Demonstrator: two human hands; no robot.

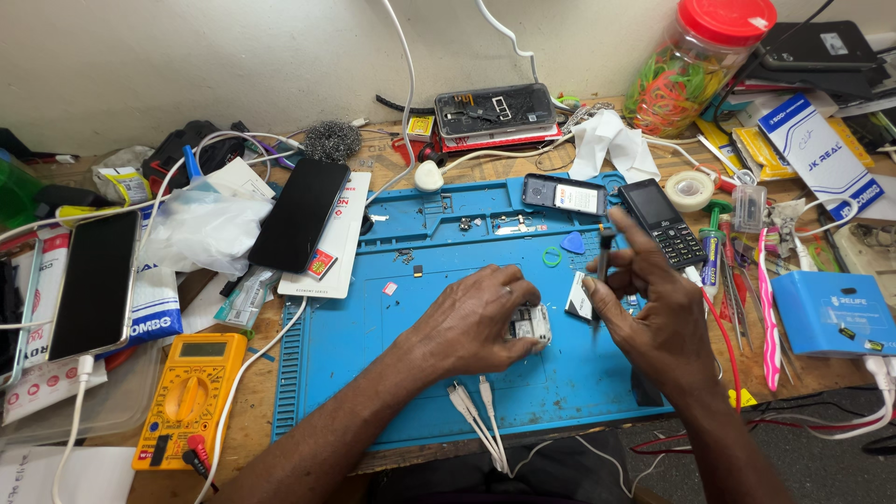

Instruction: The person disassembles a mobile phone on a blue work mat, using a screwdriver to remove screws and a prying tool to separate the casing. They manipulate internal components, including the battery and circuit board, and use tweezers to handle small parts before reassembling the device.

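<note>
My left hand (471, 322) presses down on a small opened phone body (530, 325) lying on the blue repair mat (373, 336), fingers curled around it. My right hand (653, 303) hovers just to its right, pinching a thin dark tool (604, 257) upright, tip pointing down toward the phone body. A small white and black part (580, 297) sits between the two hands. A black keypad phone (663, 222) lies just beyond my right hand.
A yellow multimeter (189, 392) lies at the front left. Black smartphones (299, 213) rest to the left. A blue box (833, 313), tweezers, a toothbrush and tape (689, 189) crowd the right. A jar of rubber bands (695, 65) stands behind. White cables (476, 415) cross the mat's front.
</note>
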